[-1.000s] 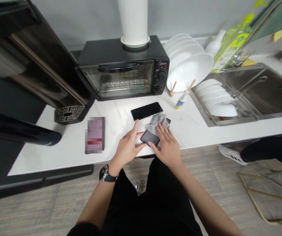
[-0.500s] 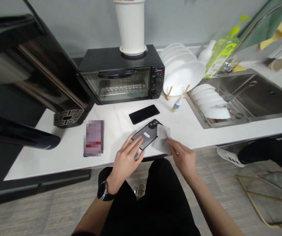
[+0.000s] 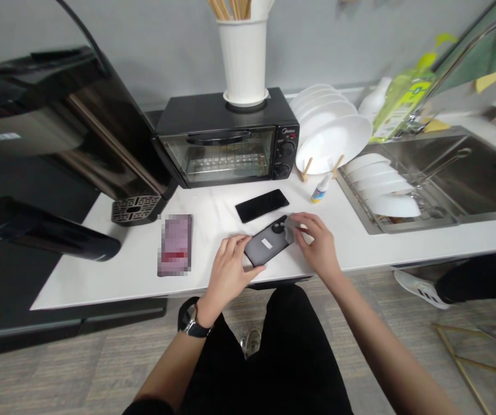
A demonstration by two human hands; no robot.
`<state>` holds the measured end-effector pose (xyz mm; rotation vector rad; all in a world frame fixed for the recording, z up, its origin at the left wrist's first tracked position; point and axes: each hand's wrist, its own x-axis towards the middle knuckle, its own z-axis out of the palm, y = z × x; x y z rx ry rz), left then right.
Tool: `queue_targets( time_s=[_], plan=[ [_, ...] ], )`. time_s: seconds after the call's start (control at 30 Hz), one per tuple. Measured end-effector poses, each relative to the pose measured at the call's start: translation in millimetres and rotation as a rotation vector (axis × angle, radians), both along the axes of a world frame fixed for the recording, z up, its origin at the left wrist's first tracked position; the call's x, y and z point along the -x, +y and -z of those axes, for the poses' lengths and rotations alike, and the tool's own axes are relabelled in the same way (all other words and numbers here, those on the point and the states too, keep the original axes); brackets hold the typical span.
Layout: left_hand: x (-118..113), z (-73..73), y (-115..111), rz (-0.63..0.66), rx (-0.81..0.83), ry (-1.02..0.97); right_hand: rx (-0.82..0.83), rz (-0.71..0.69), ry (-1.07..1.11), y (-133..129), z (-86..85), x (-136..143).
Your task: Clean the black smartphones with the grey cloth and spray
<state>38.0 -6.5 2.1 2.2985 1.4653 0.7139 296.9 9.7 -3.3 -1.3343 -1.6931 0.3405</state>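
A dark grey phone (image 3: pixel 267 244) lies back up near the counter's front edge, with a white label on it. My left hand (image 3: pixel 231 267) grips its left end between thumb and fingers. In my right hand (image 3: pixel 314 242) is a grey cloth (image 3: pixel 290 229), pinched and crumpled at the camera end of the phone, partly covering the lenses. Just behind lies a second phone (image 3: pixel 262 206), black screen up. A small spray bottle (image 3: pixel 320 189) stands behind my right hand. To the left lies a purple item (image 3: pixel 177 245), blurred by pixels.
Behind are a toaster oven (image 3: pixel 230 153) with a white pot (image 3: pixel 244 60) on top, and upright plates (image 3: pixel 334 144). A black machine (image 3: pixel 113 144) and dark cylinder (image 3: pixel 49 230) are at left, a sink (image 3: pixel 481 173) with bowls at right. Another person's shoe (image 3: pixel 420 288) shows below.
My right hand has lifted the cloth off the counter and brought it to the phone's camera end. My left hand has shifted from the phone's back to its left end. The view has shifted slightly.
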Motion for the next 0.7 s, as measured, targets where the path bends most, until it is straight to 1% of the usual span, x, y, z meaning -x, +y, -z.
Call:
queue_targets(
  time_s=[0.07,0.1,0.17,0.23,0.27,0.4,0.47,0.53,0.6,0.67,0.7],
  plan=[
    [-2.1,2.3,5.0,0.060,0.047,-0.032,0.025,-0.092,-0.225,-7.1,8.9,-4.4],
    [-2.3,2.5,7.6,0.093,0.070,-0.050,0.036,-0.100,-0.328,-12.8,12.4,-6.0],
    [-1.6,2.1,12.3,0.141,0.108,-0.082,0.057,-0.053,-0.449,-24.5,16.4,-3.2],
    [-0.8,2.4,15.1,0.153,0.136,-0.115,0.073,-0.027,-0.475,-31.6,16.9,11.8],
    [-0.4,3.2,15.6,0.149,0.143,-0.134,0.077,-0.047,-0.471,-32.8,16.1,23.7],
    [1.3,10.4,13.1,0.114,0.134,-0.175,0.097,-0.190,-0.438,-30.0,9.7,76.1],
    [2.5,13.9,11.0,0.085,0.130,-0.172,0.115,-0.266,-0.410,-32.7,5.6,88.7],
    [3.4,15.7,9.5,0.051,0.137,-0.164,0.125,-0.367,-0.383,-41.6,2.6,87.8],
    [3.7,15.6,9.1,0.034,0.139,-0.160,0.126,-0.452,-0.377,-53.9,2.4,75.9],
    [3.3,13.9,9.5,0.040,0.133,-0.161,0.114,-0.449,-0.403,-64.3,5.6,55.2],
    [3.0,12.7,9.9,0.049,0.131,-0.163,0.104,-0.406,-0.425,-67.4,8.1,42.4]
  ],
)
